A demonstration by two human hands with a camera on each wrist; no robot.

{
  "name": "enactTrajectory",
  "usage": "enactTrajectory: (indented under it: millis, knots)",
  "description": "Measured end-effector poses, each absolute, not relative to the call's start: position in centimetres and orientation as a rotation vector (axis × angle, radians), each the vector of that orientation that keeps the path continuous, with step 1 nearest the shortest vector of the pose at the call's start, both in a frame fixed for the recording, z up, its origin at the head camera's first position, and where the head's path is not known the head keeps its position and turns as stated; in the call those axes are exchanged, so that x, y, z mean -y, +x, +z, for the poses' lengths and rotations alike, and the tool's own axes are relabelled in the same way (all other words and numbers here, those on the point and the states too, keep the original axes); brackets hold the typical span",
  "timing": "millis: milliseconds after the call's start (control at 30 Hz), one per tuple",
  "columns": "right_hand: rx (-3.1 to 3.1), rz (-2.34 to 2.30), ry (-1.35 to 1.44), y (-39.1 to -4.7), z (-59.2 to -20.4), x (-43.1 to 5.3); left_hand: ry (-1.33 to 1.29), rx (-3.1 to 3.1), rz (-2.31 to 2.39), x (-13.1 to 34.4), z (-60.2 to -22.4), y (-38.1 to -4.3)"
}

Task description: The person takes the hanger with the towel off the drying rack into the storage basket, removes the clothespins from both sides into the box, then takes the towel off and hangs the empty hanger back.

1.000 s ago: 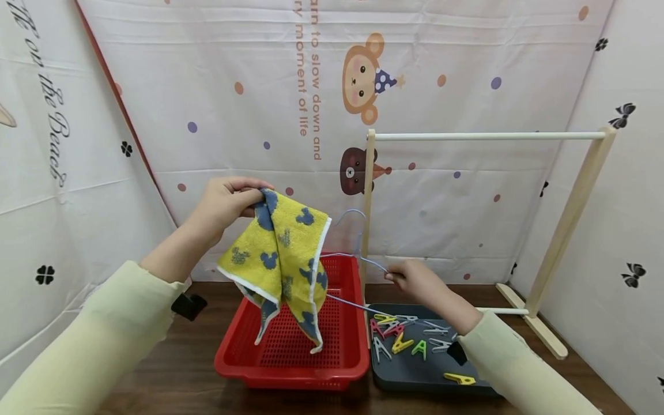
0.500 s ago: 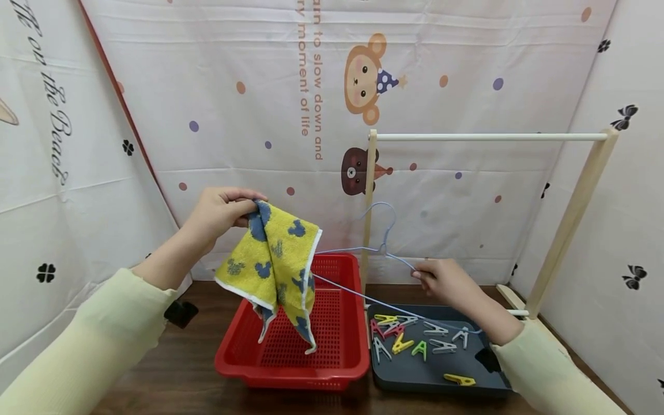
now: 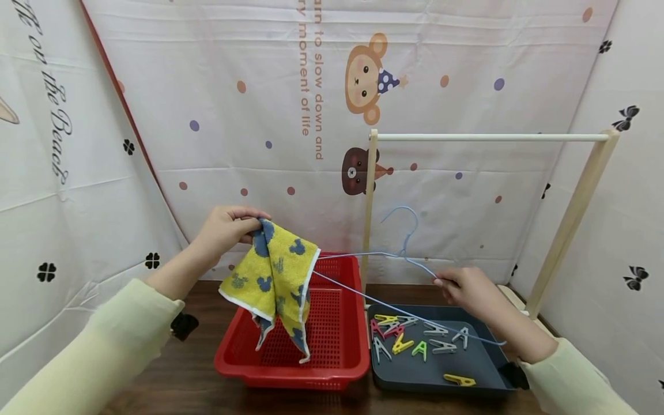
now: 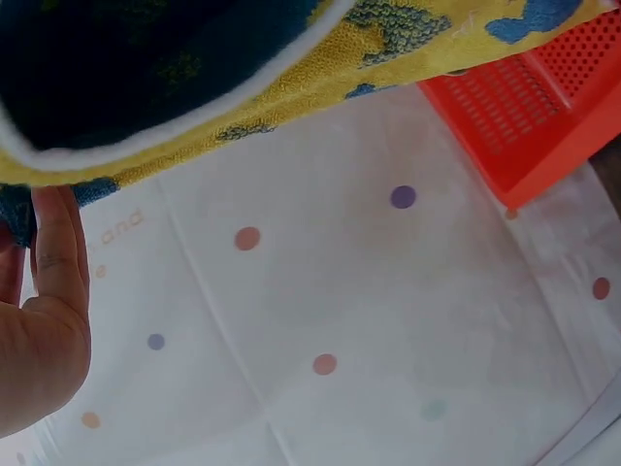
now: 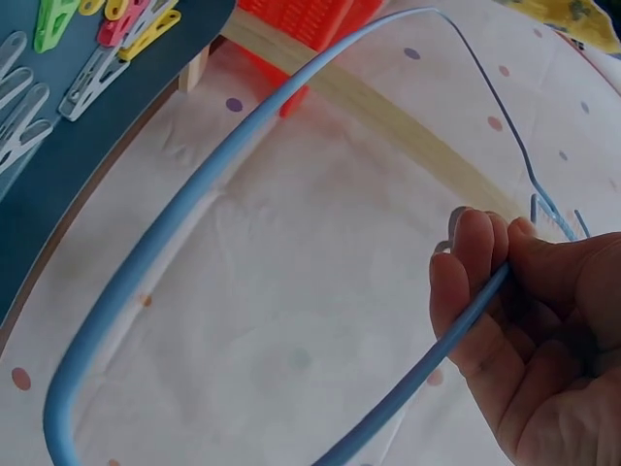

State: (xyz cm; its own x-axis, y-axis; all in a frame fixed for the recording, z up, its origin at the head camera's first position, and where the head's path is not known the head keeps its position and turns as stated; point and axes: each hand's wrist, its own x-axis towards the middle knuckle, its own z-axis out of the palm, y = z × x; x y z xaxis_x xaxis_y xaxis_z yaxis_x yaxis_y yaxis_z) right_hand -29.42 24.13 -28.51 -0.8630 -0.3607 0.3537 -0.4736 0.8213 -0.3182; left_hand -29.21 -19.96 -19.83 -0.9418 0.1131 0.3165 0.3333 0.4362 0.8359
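My left hand [image 3: 225,229] pinches the top edge of a yellow towel [image 3: 282,268] with blue mouse-head patterns and a white border; the cloth hangs folded above the red basket [image 3: 332,369]. In my right hand [image 3: 469,289] is a light blue wire clothes hanger [image 3: 410,236], gripped at its right shoulder with the hook upward. The hanger's left end passes behind the towel and is hidden there. In the right wrist view the thumb and fingers close round the hanger wire [image 5: 417,374]. The left wrist view shows the towel [image 4: 281,102] draped over the fingers.
A drying rack with a white rail [image 3: 487,137] and wooden posts [image 3: 570,225] stands at the back right. Below it, a dark grey tray [image 3: 441,380] holds several coloured clothespins [image 3: 401,344]. Printed curtains [image 3: 233,57] close off the back and sides.
The hanger and my right hand have moved right, bringing the hook clear to the right of the rack's left post. My left hand and the towel have dropped lower.
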Motion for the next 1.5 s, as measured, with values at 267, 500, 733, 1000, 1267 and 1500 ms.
enactTrajectory:
  millis: [267,500,733,1000,1267,1500]
  knots:
    - [2.743,0.617,0.577,-28.4,-28.5,-25.7,-0.336,2.544,-1.487,19.8,-21.1,-30.3]
    - [2.731,0.603,0.535,-27.5,-28.0,-27.7,-0.330,2.589,-1.425,19.9,-22.3,-31.5]
    - [2.659,0.521,0.533,-26.9,-27.9,-30.1,-0.323,2.671,-1.292,19.7,-23.9,-33.1]
    - [2.560,0.498,0.544,-26.3,-28.7,-33.2,-0.360,2.737,-1.177,19.2,-25.6,-34.4]
    - [2.623,0.447,0.435,-26.1,-28.3,-35.4,-0.499,2.876,-0.978,17.7,-27.8,-35.0]
    - [2.724,0.366,0.344,-26.2,-27.5,-37.1,-0.641,3.001,-0.728,15.9,-30.3,-35.0]
